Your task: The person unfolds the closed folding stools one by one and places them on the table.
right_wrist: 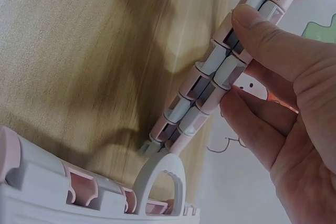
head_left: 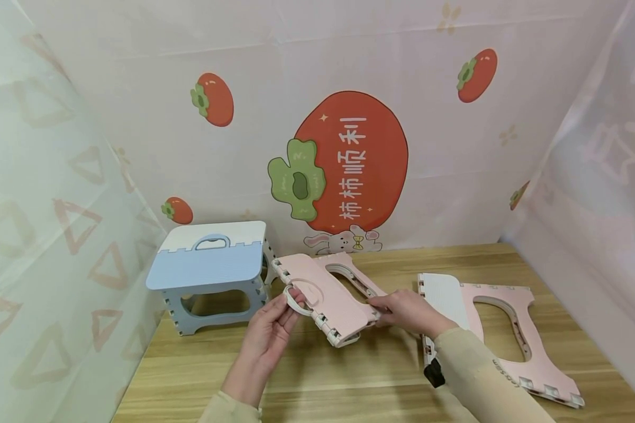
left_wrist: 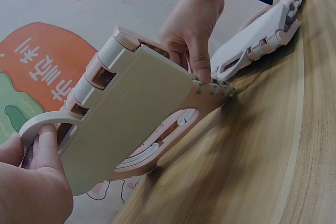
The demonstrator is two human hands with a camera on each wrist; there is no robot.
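A pink and white folding stool [head_left: 344, 299], folded flat, is held tilted over the table. My left hand [head_left: 268, 329] grips its white loop handle [left_wrist: 50, 120], the fingers curled through the loop. At the hinged edge [right_wrist: 197, 98] on the right, my right hand [head_left: 410, 311] pinches the stool between thumb and fingers. Seen from the left wrist, a pale panel [left_wrist: 126, 114] faces the camera and the far end of the stool reaches down to the table. The right wrist view shows two rows of hinge knuckles lying side by side.
To the left stands an unfolded blue and white stool [head_left: 206, 270]. Another pink and white stool [head_left: 542, 361] lies folded on the right, under and beside my right forearm. The wooden table [head_left: 344, 388] meets a printed backdrop [head_left: 444, 200] behind and at both sides.
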